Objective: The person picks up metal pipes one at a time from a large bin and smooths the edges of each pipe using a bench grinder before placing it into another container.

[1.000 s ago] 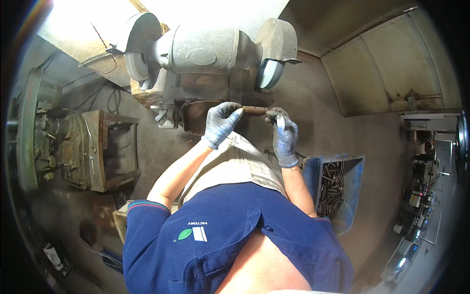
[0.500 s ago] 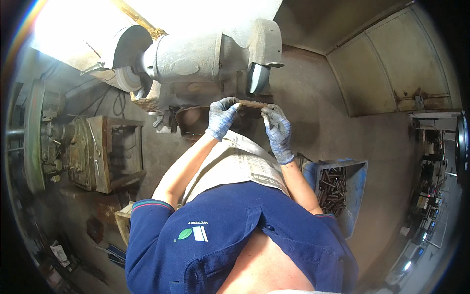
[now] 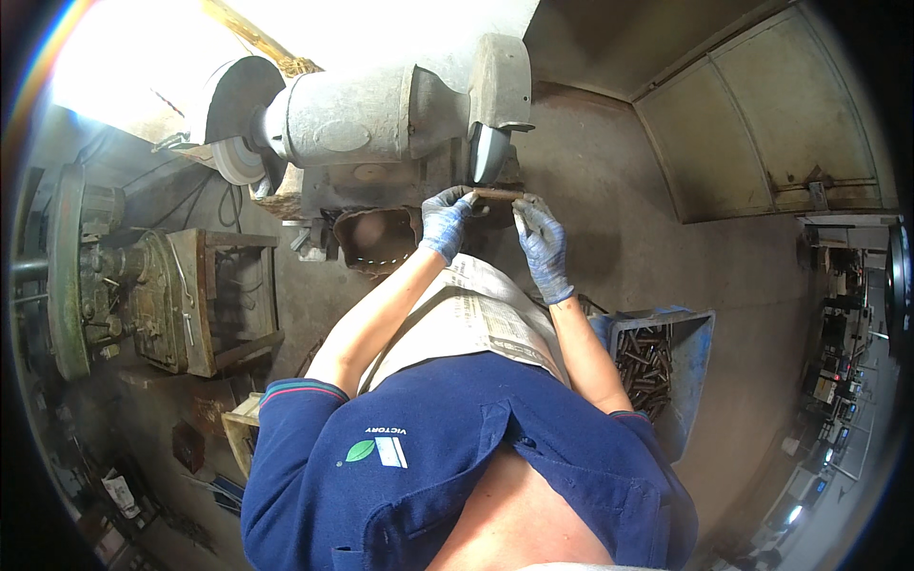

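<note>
Between my two gloved hands lies a short brown metal rod (image 3: 499,193), held level by its ends. My left hand (image 3: 444,225), in a blue and grey glove, pinches the left end. Thumb and fingers of my right hand (image 3: 543,249) close on the right end. Just beyond the rod is the right grinding wheel (image 3: 489,155) of a grey bench grinder (image 3: 347,119); I cannot tell whether rod and wheel touch.
A blue bin (image 3: 693,381) with many similar rods stands at my right. On the left is a rusty machine with a frame (image 3: 200,305). An open metal box (image 3: 379,238) sits below the grinder. Newspaper (image 3: 466,319) covers my lap.
The rod and both hands have risen slightly toward the grinding wheel. The whole grinder appears a little farther left in the picture. Both hands keep their hold.
</note>
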The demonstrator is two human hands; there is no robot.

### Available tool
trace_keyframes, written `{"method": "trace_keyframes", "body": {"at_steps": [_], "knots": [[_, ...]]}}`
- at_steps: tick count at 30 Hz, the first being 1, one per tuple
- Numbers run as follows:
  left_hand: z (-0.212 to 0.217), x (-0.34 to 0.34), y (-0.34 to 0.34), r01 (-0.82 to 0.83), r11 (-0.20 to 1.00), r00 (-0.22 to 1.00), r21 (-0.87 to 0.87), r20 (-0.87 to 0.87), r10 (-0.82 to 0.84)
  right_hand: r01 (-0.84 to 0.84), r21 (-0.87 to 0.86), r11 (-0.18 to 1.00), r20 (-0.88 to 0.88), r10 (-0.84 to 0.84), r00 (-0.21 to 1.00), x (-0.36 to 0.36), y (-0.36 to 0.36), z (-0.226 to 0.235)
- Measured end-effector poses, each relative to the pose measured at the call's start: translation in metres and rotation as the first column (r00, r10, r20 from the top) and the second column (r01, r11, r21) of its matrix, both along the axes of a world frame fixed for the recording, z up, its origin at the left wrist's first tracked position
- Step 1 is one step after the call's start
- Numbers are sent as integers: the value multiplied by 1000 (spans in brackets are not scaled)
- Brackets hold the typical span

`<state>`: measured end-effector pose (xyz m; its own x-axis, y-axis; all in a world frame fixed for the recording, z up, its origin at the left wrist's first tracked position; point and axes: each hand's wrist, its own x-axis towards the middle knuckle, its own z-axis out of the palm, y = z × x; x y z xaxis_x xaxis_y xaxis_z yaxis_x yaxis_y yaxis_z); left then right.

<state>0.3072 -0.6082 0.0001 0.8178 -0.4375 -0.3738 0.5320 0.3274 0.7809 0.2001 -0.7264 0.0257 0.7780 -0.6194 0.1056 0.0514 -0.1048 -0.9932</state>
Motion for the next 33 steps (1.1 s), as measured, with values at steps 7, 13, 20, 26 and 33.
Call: {"method": "trace_keyframes", "body": {"at_steps": [7,13,20,26,33], "knots": [[-5,-1,-12,-24,1000,1000,18,-5,24,1,-173,985,-2,-1,1000,3,-18,-20],[0,4,-5,-25,999,999,38,20,24,-12,-123,992,-22,10,1000,11,-13,-18],[-7,17,18,-83,990,996,111,31,80,-54,106,993,-31,58,998,32,8,-32],[-14,30,32,-131,978,987,164,115,113,-141,55,989,46,138,989,41,16,-43],[-4,19,4,-11,981,998,194,61,-1,-59,248,967,23,55,998,25,-9,-46]]}}
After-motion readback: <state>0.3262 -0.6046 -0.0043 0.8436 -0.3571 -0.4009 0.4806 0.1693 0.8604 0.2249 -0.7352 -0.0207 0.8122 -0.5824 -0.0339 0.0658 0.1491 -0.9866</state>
